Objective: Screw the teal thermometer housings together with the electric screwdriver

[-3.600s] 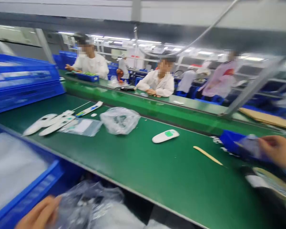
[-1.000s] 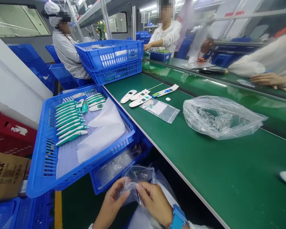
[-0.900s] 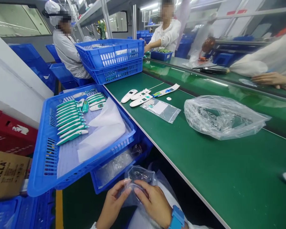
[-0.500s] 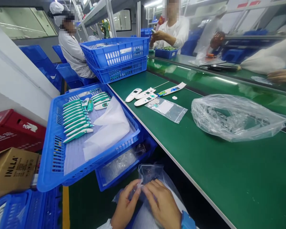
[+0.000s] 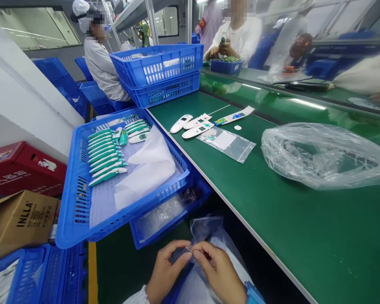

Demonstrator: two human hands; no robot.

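The bench [image 5: 272, 211] runs right of the right hand [image 5: 220, 270]; the tray [image 5: 66, 236] sits ahead-left of the left hand [image 5: 164, 270]. The clear bag [image 5: 205, 228] extends just beyond both hands, pinched between their thumbs and fingers.

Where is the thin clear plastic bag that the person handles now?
In the head view, the thin clear plastic bag is at the bottom centre, pinched between the left hand and the right hand, left of the green tabletop.
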